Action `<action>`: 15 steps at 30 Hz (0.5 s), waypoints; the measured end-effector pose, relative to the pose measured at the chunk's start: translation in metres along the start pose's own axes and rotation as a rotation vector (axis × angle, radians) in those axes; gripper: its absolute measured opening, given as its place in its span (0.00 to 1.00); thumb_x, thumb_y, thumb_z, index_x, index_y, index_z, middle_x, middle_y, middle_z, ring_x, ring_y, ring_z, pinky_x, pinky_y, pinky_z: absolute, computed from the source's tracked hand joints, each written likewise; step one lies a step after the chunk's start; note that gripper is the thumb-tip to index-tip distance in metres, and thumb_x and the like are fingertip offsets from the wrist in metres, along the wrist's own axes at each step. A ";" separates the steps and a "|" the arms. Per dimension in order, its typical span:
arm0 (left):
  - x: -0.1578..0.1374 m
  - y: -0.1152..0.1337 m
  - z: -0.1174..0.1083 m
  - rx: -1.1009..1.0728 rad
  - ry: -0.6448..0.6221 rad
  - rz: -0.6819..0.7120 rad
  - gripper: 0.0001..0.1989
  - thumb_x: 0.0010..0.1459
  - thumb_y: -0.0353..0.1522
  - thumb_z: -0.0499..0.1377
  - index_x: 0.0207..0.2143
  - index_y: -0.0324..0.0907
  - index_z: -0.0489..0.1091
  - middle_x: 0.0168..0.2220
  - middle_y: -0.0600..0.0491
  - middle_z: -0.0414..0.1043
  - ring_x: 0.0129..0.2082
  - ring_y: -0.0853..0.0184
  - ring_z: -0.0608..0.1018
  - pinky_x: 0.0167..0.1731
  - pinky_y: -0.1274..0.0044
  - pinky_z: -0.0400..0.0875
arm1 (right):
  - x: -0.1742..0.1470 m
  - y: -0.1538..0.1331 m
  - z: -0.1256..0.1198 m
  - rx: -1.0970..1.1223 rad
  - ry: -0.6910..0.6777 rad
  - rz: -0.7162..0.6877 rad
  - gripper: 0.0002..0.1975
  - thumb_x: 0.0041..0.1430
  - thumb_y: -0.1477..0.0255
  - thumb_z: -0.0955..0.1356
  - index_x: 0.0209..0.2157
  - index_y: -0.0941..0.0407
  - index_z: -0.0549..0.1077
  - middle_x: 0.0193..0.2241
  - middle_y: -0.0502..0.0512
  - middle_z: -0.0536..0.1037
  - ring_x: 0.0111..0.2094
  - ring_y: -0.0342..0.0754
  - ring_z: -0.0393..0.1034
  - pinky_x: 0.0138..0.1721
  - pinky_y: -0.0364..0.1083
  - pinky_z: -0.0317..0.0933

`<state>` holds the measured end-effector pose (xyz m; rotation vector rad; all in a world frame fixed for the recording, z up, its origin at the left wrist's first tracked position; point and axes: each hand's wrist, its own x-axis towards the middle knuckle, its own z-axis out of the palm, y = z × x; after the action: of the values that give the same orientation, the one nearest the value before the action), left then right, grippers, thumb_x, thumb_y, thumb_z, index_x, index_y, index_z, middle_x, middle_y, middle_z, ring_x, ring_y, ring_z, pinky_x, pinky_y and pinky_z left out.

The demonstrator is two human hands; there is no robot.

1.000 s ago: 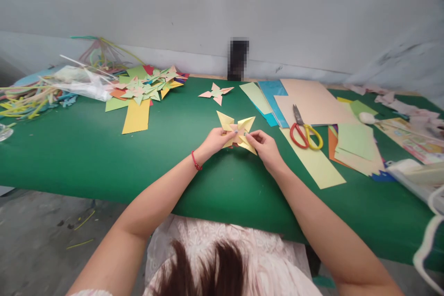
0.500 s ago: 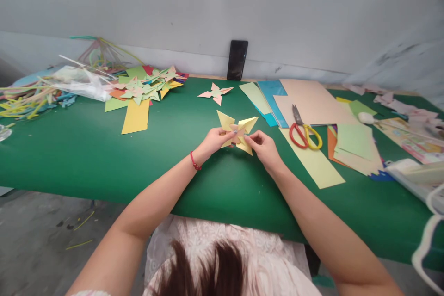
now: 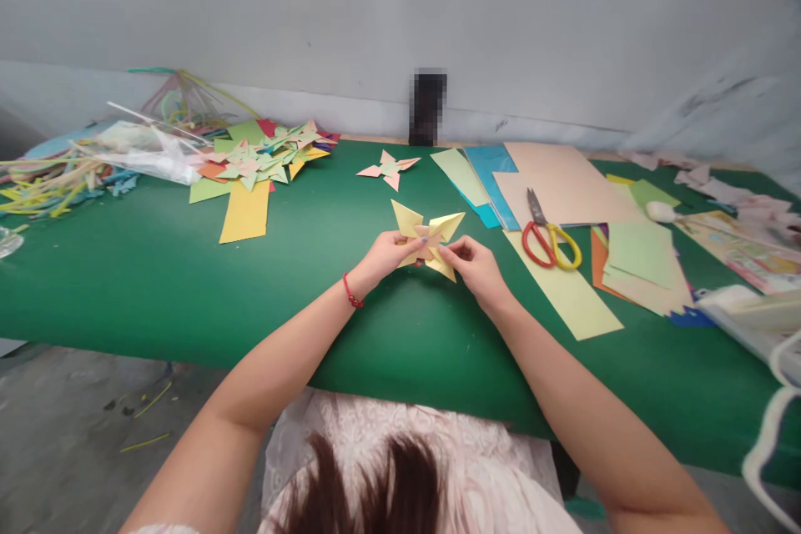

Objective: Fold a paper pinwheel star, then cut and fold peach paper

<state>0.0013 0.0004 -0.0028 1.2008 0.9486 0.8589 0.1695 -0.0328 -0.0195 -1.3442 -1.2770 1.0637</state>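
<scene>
It's matt folded paper on the yellow-and-pink four-pointed star (image 3: 430, 240), smooth sheen across the green tabletop (image 3: 250, 292)! Over right, red-and-yellow-handled scissors (image 3: 540, 219) show dark metal blades; far left, a crinkled clear plastic bag (image 3: 147, 148) gleams.

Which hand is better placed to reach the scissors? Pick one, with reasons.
Likely the right hand: the scissors lie on its side, farther from the left hand. Both hands hold the folded paper.
</scene>
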 end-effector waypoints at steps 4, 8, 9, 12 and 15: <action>-0.001 0.001 -0.001 0.025 -0.003 0.007 0.13 0.50 0.36 0.62 0.29 0.31 0.73 0.25 0.48 0.74 0.23 0.71 0.73 0.30 0.77 0.69 | -0.001 0.000 0.000 -0.005 -0.004 0.010 0.16 0.44 0.57 0.71 0.24 0.56 0.68 0.22 0.49 0.72 0.25 0.44 0.65 0.28 0.44 0.59; -0.001 0.000 -0.001 0.044 -0.018 0.018 0.14 0.50 0.37 0.62 0.29 0.32 0.73 0.25 0.48 0.74 0.23 0.71 0.73 0.31 0.77 0.68 | -0.001 -0.001 0.001 0.006 -0.024 0.018 0.17 0.42 0.57 0.72 0.23 0.56 0.68 0.23 0.50 0.73 0.25 0.45 0.66 0.29 0.45 0.60; -0.001 0.000 -0.001 0.042 -0.021 0.019 0.14 0.50 0.37 0.62 0.29 0.32 0.73 0.26 0.48 0.74 0.23 0.71 0.73 0.31 0.76 0.68 | -0.001 -0.001 0.001 0.010 -0.028 0.021 0.17 0.42 0.57 0.72 0.23 0.56 0.68 0.23 0.50 0.73 0.25 0.45 0.66 0.29 0.45 0.60; 0.000 -0.002 -0.002 0.024 -0.027 0.018 0.14 0.49 0.37 0.62 0.30 0.31 0.73 0.26 0.48 0.74 0.23 0.71 0.73 0.31 0.76 0.69 | -0.002 -0.002 0.001 0.006 -0.029 0.023 0.17 0.42 0.57 0.72 0.23 0.56 0.68 0.23 0.51 0.74 0.25 0.45 0.66 0.29 0.46 0.60; 0.000 -0.002 -0.002 0.009 -0.025 0.013 0.13 0.49 0.36 0.62 0.30 0.32 0.73 0.26 0.48 0.74 0.24 0.71 0.73 0.30 0.77 0.69 | -0.002 -0.003 0.000 0.009 -0.040 0.021 0.18 0.41 0.57 0.72 0.23 0.56 0.68 0.23 0.51 0.74 0.25 0.45 0.67 0.29 0.46 0.60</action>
<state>0.0000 0.0008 -0.0049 1.2238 0.9264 0.8485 0.1688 -0.0346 -0.0168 -1.3384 -1.2879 1.1149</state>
